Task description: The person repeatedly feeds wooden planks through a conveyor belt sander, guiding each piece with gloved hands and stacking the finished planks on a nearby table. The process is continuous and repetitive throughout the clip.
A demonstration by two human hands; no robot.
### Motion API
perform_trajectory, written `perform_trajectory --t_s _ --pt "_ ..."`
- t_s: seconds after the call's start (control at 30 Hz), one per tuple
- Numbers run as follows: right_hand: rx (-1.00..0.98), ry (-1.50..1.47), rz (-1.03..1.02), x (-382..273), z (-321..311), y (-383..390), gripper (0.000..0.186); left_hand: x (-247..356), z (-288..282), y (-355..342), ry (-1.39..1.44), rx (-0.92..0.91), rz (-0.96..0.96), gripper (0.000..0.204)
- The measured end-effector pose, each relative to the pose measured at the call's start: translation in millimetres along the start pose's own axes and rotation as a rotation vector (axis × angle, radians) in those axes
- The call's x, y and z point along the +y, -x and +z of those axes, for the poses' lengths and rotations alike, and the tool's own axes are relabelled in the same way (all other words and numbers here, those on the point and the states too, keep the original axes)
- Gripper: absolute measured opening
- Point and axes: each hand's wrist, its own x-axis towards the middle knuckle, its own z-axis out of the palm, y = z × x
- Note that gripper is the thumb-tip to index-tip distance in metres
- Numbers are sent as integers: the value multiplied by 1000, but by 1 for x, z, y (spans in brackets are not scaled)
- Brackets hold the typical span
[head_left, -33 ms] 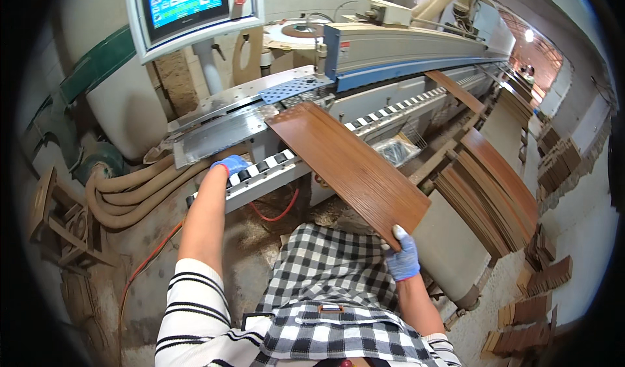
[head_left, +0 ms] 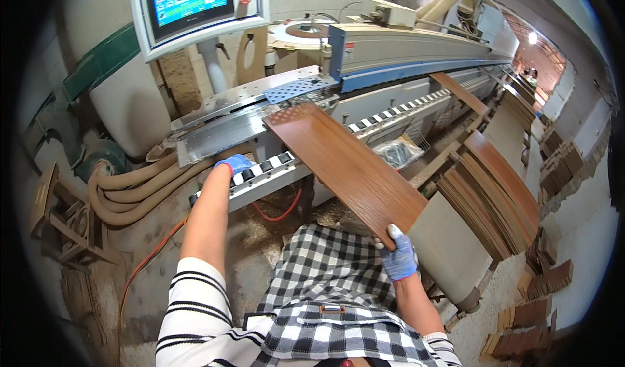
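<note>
My right hand (head_left: 399,256), in a blue glove with pale fingertips, grips the near corner of a long brown wood-grain panel (head_left: 348,168), thumb on top. The panel slants away to the far left, across a rail of black and white rollers (head_left: 263,167). Its far end lies at the metal guide plate (head_left: 224,135) of a long edge-processing machine (head_left: 403,51). My left hand (head_left: 236,164), also blue-gloved, rests at the rail's left part, apart from the panel. Its fingers are mostly hidden.
A control screen (head_left: 190,2) stands at the upper left. Thick dust hoses (head_left: 137,194) curve below it. Stacked brown panels (head_left: 491,185) lie on my right, beside a pale board (head_left: 452,250). Another brown panel (head_left: 461,94) sits farther along the machine.
The panel has slid slightly away and to the left, with my right hand moving along on its corner. My left hand stays by the roller rail. The whole view has shifted a little.
</note>
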Motion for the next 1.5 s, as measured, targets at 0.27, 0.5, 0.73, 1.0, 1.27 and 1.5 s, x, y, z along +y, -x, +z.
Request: perform_trajectory --t_s 0.27,0.5,0.73,1.0,1.27,1.5 --pt "-602 177 367 41 62 -9 37 1 2 -8 -68 7 46 41" --pt "-807 505 320 43 86 -4 40 -4 4 -10 -163 78 100 41" --pt "-754 531 286 47 81 0 37 -16 8 -20 -133 87 208 40" --pt "-547 429 201 56 46 -17 37 -11 9 -22 -73 75 116 42" --pt "-314 393 26 33 19 -47 47 4 0 -7 -93 11 81 56" --pt "-58 262 36 1 -3 -85 43 -15 6 -20 -57 -13 58 45"
